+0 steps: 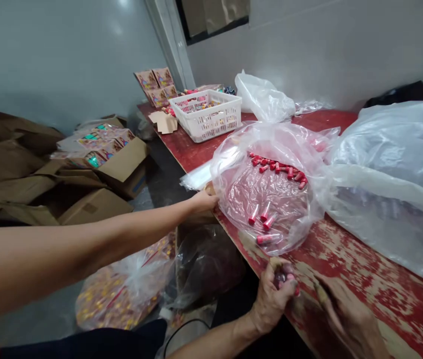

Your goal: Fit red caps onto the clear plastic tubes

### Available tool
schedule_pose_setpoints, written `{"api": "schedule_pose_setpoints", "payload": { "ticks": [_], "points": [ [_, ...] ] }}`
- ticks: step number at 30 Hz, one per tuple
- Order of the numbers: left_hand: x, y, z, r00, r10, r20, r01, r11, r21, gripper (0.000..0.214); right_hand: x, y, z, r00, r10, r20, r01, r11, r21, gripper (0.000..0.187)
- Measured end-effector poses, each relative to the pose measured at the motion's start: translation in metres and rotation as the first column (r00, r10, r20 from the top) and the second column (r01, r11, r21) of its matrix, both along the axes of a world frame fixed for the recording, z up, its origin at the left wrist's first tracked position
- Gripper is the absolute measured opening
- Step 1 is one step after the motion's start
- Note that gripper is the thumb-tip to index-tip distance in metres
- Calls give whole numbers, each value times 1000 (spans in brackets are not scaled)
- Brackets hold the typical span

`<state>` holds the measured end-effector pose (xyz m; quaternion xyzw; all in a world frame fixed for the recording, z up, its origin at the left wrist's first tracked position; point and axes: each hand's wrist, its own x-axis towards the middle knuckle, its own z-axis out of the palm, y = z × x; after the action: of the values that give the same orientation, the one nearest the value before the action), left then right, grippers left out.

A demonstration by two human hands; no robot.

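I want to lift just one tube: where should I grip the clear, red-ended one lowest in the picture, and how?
Probably around the middle of that clear, cylindrical tube with a red end, from above, pinching its long sides: it lies on its side, apart from three nearby tubes. Whether clear plastic film covers it is unclear.

To your left: open cartons (88, 207); below, one clear bag (121, 294) of yellow-and-red pieces. Ahead of you: one white basket (221, 122), filled; picture cards (156, 95) beyond; one grey wall (309, 45).
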<state>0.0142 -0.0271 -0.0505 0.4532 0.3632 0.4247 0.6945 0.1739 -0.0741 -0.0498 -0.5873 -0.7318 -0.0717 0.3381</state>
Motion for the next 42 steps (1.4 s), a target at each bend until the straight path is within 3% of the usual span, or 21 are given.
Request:
{"api": "schedule_pose_setpoints", "payload": {
  "ticks": [2,5,8,11,16,20,24,28,30,33,36,42],
  "points": [
    [-1,1,0,1000,11,29,-9,999,-46,36,-6,16,8,999,-26,-34,26,999,18,26],
    [-4,0,-4,999,42,7,-42,998,-56,36,-23,50,21,999,-10,48,8,999,42,23],
    [-7,-3,-9,998,65,-10,-66,996,-66,33,-39,84,27,972,11,237,25,989,-145,21],
    [-9,-4,-13,995,91,-28,-93,993,-73,32,-46,106,22,948,73,310,24,954,-298,19],
    [-11,-3,-13,994,104,-17,-105,991,-83,40,-47,114,10,953,55,298,50,942,-332,10],
    [-11,-1,-13,996,82,-30,-84,994,-74,38,-37,95,15,976,12,216,57,950,-307,17],
    [-8,-2,-10,997,80,-1,-79,995,-68,32,-8,44,27,981,15,-193,-53,980,-193,23],
    [2,-3,-6,996,23,-82,-13,992,126,22,21,-12,31,955,-180,-235,144,976,-160,19],
    [10,-3,-7,981,18,-195,44,949,313,21,26,-30,26,955,-252,-158,237,966,-106,19],
    [25,-1,-11,968,59,-244,102,794,599,31,22,-39,10,961,-275,-26,273,960,-64,18],
    [37,2,-16,965,69,-254,139,683,717,40,15,-39,-4,961,-275,-28,272,959,-78,20],
    [39,4,-21,931,97,-351,193,685,702,39,8,-42,-12,936,-344,-75,334,934,-123,24]
  ]
}}
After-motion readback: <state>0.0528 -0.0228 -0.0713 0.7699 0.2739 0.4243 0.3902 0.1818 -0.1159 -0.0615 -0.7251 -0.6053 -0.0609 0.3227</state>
